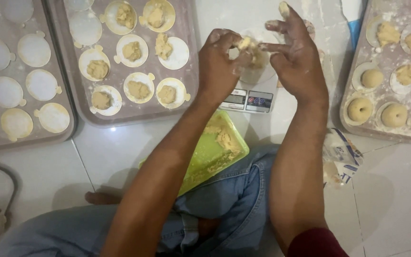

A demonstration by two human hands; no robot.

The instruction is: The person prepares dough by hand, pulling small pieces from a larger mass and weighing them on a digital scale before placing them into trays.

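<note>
My left hand (222, 59) pinches a small lump of pale dough (245, 44) over a white kitchen scale (250, 97). My right hand (297, 50) is beside it, fingers spread and floury, fingertips touching the same dough; a bit of dough sticks to one raised fingertip. A paper disc with dough lies on the scale under the hands, mostly hidden. A green tray (215, 150) smeared with dough rests on my lap, partly under my left forearm.
A grey tray (129, 114) with several paper discs, most bearing rough dough lumps, lies at top centre. Another tray (24, 138) at left holds bare discs. At right a tray (357, 128) carries rounded dough balls and lumps. A plastic bag (343, 154) lies on the white tiled floor.
</note>
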